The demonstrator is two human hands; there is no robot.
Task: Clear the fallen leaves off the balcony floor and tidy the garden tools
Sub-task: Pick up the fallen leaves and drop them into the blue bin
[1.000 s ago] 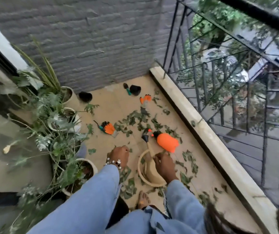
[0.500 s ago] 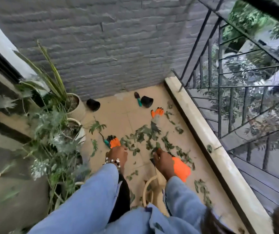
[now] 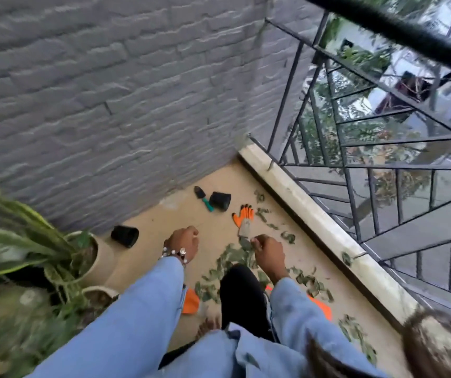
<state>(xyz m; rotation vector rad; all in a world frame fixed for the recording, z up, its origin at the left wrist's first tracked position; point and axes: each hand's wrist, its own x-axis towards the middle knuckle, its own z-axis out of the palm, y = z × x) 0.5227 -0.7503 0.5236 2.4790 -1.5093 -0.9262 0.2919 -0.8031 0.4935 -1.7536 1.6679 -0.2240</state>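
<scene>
Green fallen leaves (image 3: 305, 281) lie scattered over the tan balcony floor (image 3: 150, 230), mostly toward the railing side. An orange glove (image 3: 243, 218) lies past them. Near the wall sit a black trowel with a green handle (image 3: 204, 199) and a tipped black pot (image 3: 220, 200). My left hand (image 3: 184, 241) and my right hand (image 3: 269, 251) hang above the floor, fingers loosely curled, with nothing visible in either. Another orange glove (image 3: 190, 301) shows under my left sleeve. An orange object (image 3: 321, 308) is partly hidden under my right sleeve.
A second black pot (image 3: 124, 236) lies by the grey brick wall (image 3: 109, 91). Potted plants in cream pots (image 3: 101, 255) crowd the left side. A pale stone ledge (image 3: 328, 236) with a black metal railing (image 3: 355, 148) bounds the right. My bare foot (image 3: 209, 324) is on the floor.
The view has risen and swung toward the wall. Both hands have lifted away from the floor and the cream basket, which is out of sight now.
</scene>
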